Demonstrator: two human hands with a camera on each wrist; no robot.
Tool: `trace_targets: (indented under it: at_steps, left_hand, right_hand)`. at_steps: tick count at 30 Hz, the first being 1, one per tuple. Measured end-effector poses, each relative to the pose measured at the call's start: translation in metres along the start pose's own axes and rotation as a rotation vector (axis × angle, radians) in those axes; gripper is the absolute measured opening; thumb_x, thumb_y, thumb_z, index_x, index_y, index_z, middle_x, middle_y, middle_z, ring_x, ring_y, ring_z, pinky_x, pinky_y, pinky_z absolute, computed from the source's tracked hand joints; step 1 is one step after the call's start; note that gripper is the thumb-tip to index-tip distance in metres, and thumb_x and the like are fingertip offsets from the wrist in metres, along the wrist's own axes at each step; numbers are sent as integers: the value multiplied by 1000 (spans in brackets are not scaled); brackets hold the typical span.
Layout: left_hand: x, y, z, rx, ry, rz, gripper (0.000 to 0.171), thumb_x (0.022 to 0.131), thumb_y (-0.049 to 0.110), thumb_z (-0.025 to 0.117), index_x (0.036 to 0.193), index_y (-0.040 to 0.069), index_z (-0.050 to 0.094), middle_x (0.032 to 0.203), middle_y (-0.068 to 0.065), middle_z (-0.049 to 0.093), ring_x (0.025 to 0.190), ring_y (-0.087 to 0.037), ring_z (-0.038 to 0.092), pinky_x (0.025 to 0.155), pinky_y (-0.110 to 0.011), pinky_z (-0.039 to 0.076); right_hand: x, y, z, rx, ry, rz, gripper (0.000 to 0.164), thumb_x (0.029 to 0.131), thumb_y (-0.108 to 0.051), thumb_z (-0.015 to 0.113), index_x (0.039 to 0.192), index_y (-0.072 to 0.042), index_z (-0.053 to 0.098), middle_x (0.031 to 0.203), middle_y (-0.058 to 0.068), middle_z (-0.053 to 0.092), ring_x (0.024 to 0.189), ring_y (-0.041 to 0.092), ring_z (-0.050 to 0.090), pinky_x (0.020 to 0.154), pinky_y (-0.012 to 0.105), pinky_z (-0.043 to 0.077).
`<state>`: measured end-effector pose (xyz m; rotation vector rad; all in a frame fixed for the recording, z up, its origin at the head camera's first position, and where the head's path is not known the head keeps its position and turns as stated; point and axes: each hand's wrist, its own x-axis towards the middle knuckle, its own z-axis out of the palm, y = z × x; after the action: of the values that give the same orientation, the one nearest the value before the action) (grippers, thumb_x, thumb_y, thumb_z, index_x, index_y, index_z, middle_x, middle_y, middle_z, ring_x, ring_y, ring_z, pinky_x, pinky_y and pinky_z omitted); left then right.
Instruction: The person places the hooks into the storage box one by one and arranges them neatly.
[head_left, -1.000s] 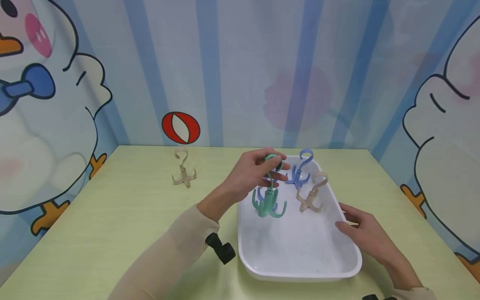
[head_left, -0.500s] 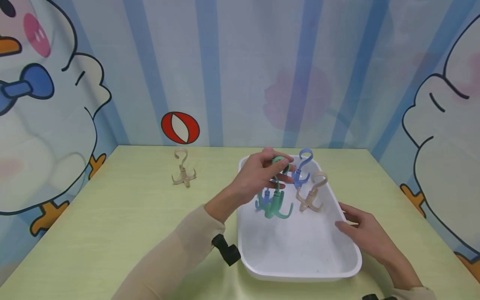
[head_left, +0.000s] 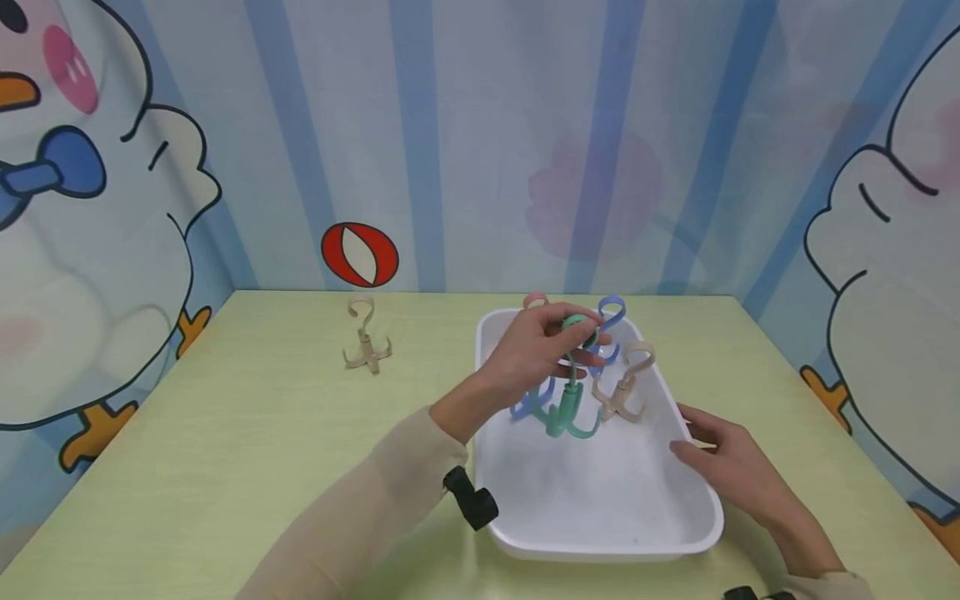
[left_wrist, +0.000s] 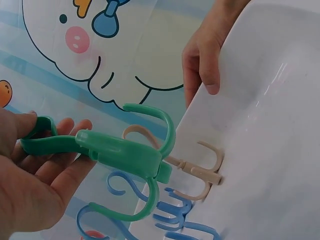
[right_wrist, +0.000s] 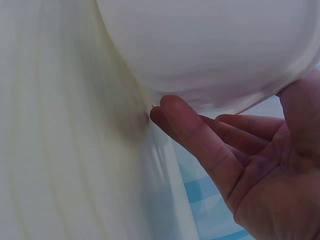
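My left hand (head_left: pixel 528 354) pinches a green multi-prong hook hanger (head_left: pixel 566 410) by its curled top, fingers loosely spread behind. The hanger's prongs point down over the white plastic basin (head_left: pixel 592 508). In the left wrist view the green hanger (left_wrist: pixel 120 152) looks large, close to the camera. Below and beside it, a beige hook hanger (head_left: pixel 619 398) and blue hook hangers (head_left: pixel 612 310) stand in the basin, partly covered by the hand. A pink loop (head_left: pixel 536 298) shows behind my knuckles. At the basin's right side, my right hand (head_left: pixel 731 462) holds the rim, thumb over it and fingers outside.
Another beige hook hanger (head_left: pixel 367 357) stands on the pale yellow-green table (head_left: pixel 300 450), left of the basin near the back edge. A striped blue cloth backdrop (head_left: pixel 480 167) with cartoon figures rises behind and at both sides.
My left hand has moved a little to the right over the basin, carrying the green hook hanger, and the pink loop behind it shows more. The right hand stays at the rim.
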<state>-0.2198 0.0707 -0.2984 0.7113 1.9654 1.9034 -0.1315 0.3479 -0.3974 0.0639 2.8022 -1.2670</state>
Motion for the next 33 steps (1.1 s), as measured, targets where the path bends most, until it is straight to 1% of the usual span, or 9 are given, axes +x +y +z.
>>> trace_targets:
  at_steps: [3,8,11,15,19,22,25,28,33]
  left_hand:
    - [2,-4,3,9,9,-3,27,109,21,60,132,10,70,123,-13,78,97,-22,80,87,-36,66]
    - [5,-12,10,2,-11,10,28,109,20,60,133,10,70,123,-14,77,99,-23,80,87,-34,65]
    - [6,-15,16,4,-20,22,29,109,18,60,134,8,70,122,-14,77,99,-24,80,85,-33,65]
    - [8,-18,21,22,-21,15,29,108,20,62,133,9,71,121,-13,77,99,-22,79,86,-33,65]
    - [9,-20,28,4,-51,4,29,108,21,62,134,9,70,124,-14,76,101,-21,79,92,-36,64]
    - [9,-23,34,-19,-73,6,30,108,19,61,134,8,70,125,-16,75,102,-23,79,92,-36,64]
    - [10,-26,39,-20,-84,7,30,108,17,62,135,7,70,124,-15,76,101,-23,79,89,-33,64]
    - [11,-31,44,-30,-94,-2,31,108,17,62,136,7,70,123,-12,77,103,-23,79,89,-31,64]
    - [11,-36,50,-43,-114,-11,31,107,17,63,136,8,69,124,-13,77,109,-23,78,92,-31,63]
  right_hand:
    - [0,0,0,1,-1,5,67,104,-19,64,161,4,35,147,36,55,112,37,73,80,38,66]
    - [0,0,0,-1,2,17,67,105,-18,63,161,4,35,147,36,55,114,39,72,81,40,66]
    - [0,0,0,-4,3,16,67,105,-18,63,161,5,34,147,36,55,114,39,72,81,39,66]
    - [0,0,-1,1,0,3,67,106,-19,63,161,5,34,147,36,55,113,39,72,80,37,66]
    - [0,1,-2,5,2,-21,66,105,-18,63,160,7,35,145,37,57,111,38,73,78,36,66]
    - [-1,1,-2,14,5,-37,66,105,-17,63,160,7,36,143,36,58,110,36,74,77,35,66]
    - [-1,1,-2,18,6,-51,65,105,-17,63,159,8,37,143,36,59,110,36,74,76,33,65]
    - [-2,0,-2,4,10,-59,65,105,-18,64,159,7,38,143,35,59,112,38,73,78,32,65]
    - [-2,0,-2,-25,18,-55,64,106,-19,64,159,6,38,146,35,57,118,43,69,82,36,65]
